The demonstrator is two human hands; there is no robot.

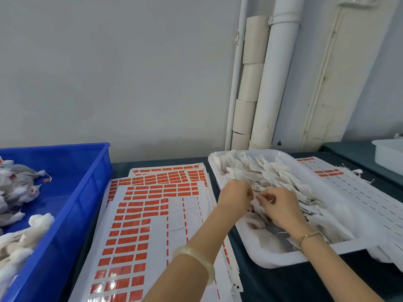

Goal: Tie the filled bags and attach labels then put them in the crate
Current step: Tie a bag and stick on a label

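A white tray on the right holds a heap of small white filled bags with strings. Over the heap, my left hand and my right hand meet with fingers curled, each pinching the string of one bag between them. Sheets of orange-red labels lie in the middle of the table. A blue crate at the left holds several tied bags with labels.
Used label sheets lie under and beside the tray on the right. Another white tray stands at the far right. White pipes and cardboard rolls stand against the wall behind the dark table.
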